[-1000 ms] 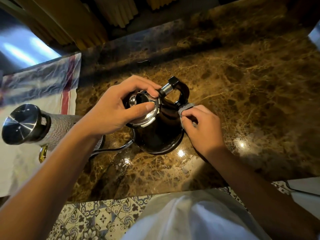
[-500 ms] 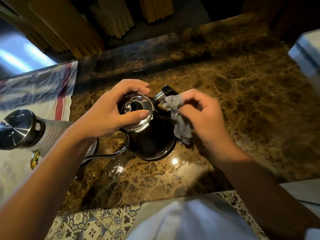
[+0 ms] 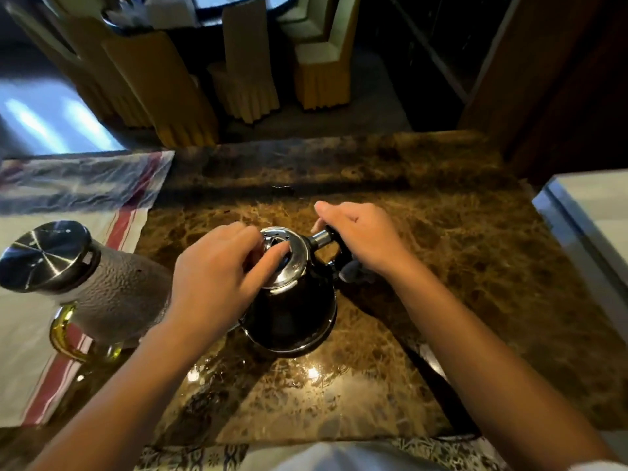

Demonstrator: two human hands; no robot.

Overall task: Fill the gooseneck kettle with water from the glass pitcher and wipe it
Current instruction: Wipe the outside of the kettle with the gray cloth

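You steady the kettle point(image 3: 289, 314) at the middle of the marble counter point(image 3: 441, 266) with both hands.

Your left hand point(image 3: 217, 277) curls its fingers round the shiny lid point(image 3: 283, 256), gripping it from the left. Your right hand point(image 3: 360, 236) closes over the black handle point(image 3: 339, 253) and holds a grey cloth point(image 3: 355, 275) that shows just beneath it. The kettle stands upright. The glass pitcher point(image 3: 102, 287), with its steel cap and gold handle, stands near the counter's left edge on a red-striped towel point(image 3: 20, 348), just beside your left forearm.
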